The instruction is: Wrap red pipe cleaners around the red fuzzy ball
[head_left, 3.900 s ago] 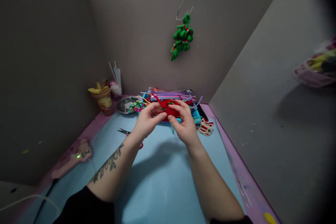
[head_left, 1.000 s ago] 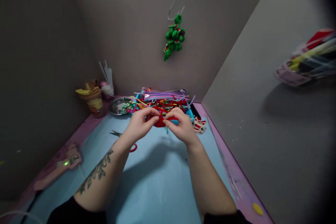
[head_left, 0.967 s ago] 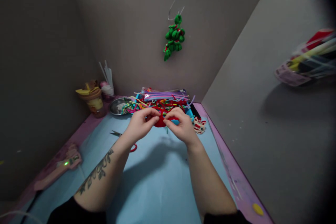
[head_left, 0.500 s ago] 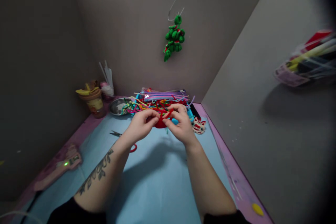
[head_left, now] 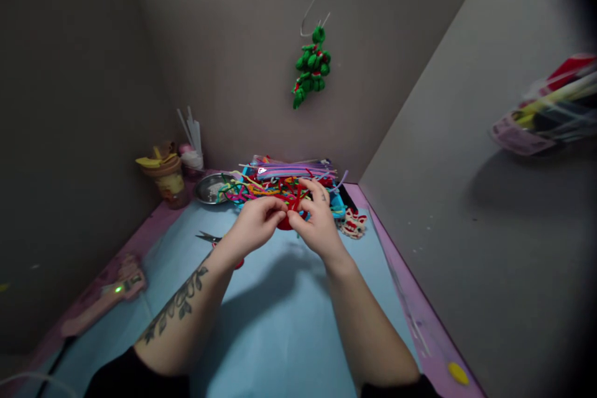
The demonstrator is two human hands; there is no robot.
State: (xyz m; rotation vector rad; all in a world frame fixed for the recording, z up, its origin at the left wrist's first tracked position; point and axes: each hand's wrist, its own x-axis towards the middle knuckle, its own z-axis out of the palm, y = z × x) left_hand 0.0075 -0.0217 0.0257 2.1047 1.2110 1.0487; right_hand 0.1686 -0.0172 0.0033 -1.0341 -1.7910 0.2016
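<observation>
My left hand [head_left: 254, 227] and my right hand [head_left: 315, 224] meet over the blue mat [head_left: 280, 323], both pinched on a small red pipe-cleaner piece [head_left: 285, 219] held between them. The fingers of both hands are closed around it, and most of the piece is hidden by them. Just behind my hands lies a heap of pipe cleaners in many colours [head_left: 284, 180].
Scissors [head_left: 208, 237] lie left of my hands. A pink glue gun [head_left: 109, 295] rests at the left edge, a metal dish [head_left: 211, 187] and cups [head_left: 166, 177] at the back left. A small white and red figure [head_left: 353, 224] sits right. A green ornament [head_left: 311, 67] hangs on the grey back wall.
My hands have drawn closer together around the red piece and my right fingers have shifted over its top. The view has barely moved.
</observation>
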